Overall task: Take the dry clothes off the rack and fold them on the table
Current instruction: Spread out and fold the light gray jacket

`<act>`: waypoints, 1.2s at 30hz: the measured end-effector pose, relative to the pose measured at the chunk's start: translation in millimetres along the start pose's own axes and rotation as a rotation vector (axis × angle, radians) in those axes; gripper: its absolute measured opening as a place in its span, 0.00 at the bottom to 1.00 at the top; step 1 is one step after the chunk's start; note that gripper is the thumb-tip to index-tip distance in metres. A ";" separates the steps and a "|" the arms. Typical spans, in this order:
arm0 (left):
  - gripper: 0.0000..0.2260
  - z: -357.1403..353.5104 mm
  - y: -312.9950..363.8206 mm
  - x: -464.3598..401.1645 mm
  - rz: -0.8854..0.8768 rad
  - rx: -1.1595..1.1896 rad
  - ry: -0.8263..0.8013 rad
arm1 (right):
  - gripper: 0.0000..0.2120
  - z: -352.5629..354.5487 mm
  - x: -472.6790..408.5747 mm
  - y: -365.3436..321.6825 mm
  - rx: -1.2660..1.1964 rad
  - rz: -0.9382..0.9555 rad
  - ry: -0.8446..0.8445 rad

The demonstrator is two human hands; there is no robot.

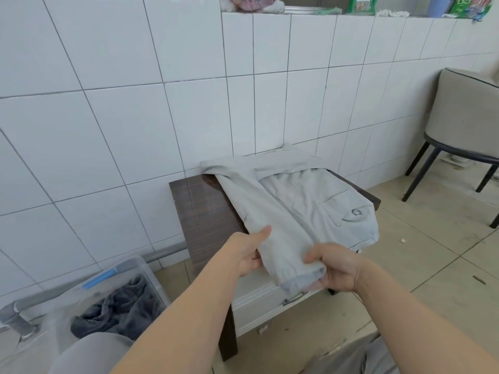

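Both hands gripped one trouser cuff at the table's near edge: left hand (249, 252) pinching its side, right hand (333, 267) curled round its hem. One clear plastic bin (127, 271), dark fleece inside. One glossy dark-wood table (205, 211). One pair of soft grey trousers (305, 201) lay on it, one metal eyelet (357, 212). One padded chair (467, 114).

The trousers (305, 209) cover most of my table (199, 211), so its far right corner is hidden. Under their cuff I can't see the fingers (255, 261) of my left hand (247, 253) past the knuckles (only the thumb shows on top). The chair (464, 130) is cut off at the right edge, and the ledge items (361, 4) by the top.
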State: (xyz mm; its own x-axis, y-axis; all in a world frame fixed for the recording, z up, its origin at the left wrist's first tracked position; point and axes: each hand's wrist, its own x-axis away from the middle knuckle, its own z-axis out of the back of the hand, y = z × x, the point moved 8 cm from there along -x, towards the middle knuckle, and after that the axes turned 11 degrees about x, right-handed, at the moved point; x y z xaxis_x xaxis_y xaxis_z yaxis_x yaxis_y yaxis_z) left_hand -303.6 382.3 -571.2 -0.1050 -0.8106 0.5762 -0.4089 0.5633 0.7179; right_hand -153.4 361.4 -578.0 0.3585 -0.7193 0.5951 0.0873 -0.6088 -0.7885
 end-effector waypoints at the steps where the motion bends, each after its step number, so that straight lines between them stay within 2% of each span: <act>1: 0.13 2.6 -2.5 -1.4 -0.019 0.013 0.024 | 0.12 3.3 -1.6 11.6 0.214 -0.091 0.029; 3: 0.09 12.3 -1.4 0.0 -0.042 -0.027 0.072 | 0.11 9.2 -3.2 17.4 0.635 -0.210 0.084; 4: 0.07 18.5 4.6 -0.5 -0.051 -0.074 0.090 | 0.09 12.5 -5.9 7.6 0.790 -0.206 0.145; 6: 0.07 33.6 21.9 0.8 -0.068 -0.163 0.125 | 0.04 10.8 -16.6 -30.9 0.991 -0.039 0.335; 8: 0.07 49.3 32.4 9.2 -0.054 -0.235 0.148 | 0.11 -6.5 -23.3 -74.4 1.008 0.250 0.514; 10: 0.09 61.5 29.6 21.2 -0.013 -0.299 0.150 | 0.21 -38.9 -32.9 -95.7 0.952 0.455 0.451; 11: 0.10 67.6 21.3 27.2 0.023 -0.346 0.141 | 0.23 -55.7 -40.9 -95.8 1.012 0.473 0.379; 13: 0.10 75.1 -5.7 33.8 0.137 -0.483 0.090 | 0.26 -75.4 -58.3 -78.8 1.202 0.403 0.292; 14: 0.11 77.3 -20.5 36.7 0.213 -0.548 0.059 | 0.26 -76.8 -65.1 -69.6 1.265 0.354 0.304; 17: 0.11 78.3 -34.9 31.9 0.341 -0.705 0.000 | 0.22 -72.5 -66.6 -66.3 1.191 0.342 0.378; 19: 0.11 78.5 -9.6 19.3 0.264 -0.820 0.064 | 0.20 -67.2 -66.7 -70.7 0.930 0.362 0.306; 21: 0.15 79.6 35.6 6.7 0.060 -1.005 0.232 | 0.16 -55.6 -64.8 -75.0 0.821 0.347 0.282; 23: 0.17 76.4 81.3 -3.5 -0.202 -1.200 0.393 | 0.13 -44.0 -68.4 -75.0 1.131 0.237 0.302; 24: 0.19 73.5 95.4 -9.5 -0.298 -1.243 0.422 | 0.11 -39.1 -71.9 -74.5 1.304 0.158 0.305; 26: 0.18 68.9 107.7 -26.4 -0.354 -1.235 0.377 | 0.10 -31.9 -79.1 -86.8 1.503 0.095 0.380; 28: 0.08 72.4 119.8 -45.6 -0.365 -1.123 0.338 | 0.11 -34.7 -87.2 -119.4 1.500 0.215 0.524; 29: 0.07 77.5 130.1 -53.6 -0.389 -1.077 0.358 | 0.12 -38.1 -90.6 -137.7 1.449 0.302 0.579; 31: 0.16 91.0 155.7 -71.3 -0.444 -1.027 0.423 | 0.13 -44.3 -102.3 -171.3 1.353 0.432 0.640; 36: 0.20 117.3 228.0 -110.9 -0.573 -1.133 0.536 | 0.20 -54.8 -164.0 -229.2 1.415 0.534 0.613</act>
State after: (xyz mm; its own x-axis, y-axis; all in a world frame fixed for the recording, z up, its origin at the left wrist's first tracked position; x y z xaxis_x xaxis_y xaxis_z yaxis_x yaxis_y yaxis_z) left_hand -491.5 581.8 -517.2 0.2909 -0.9567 -0.0128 0.7061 0.2057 0.6776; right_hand -283.1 600.6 -486.3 0.2540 -0.9639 -0.0796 0.9401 0.2654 -0.2139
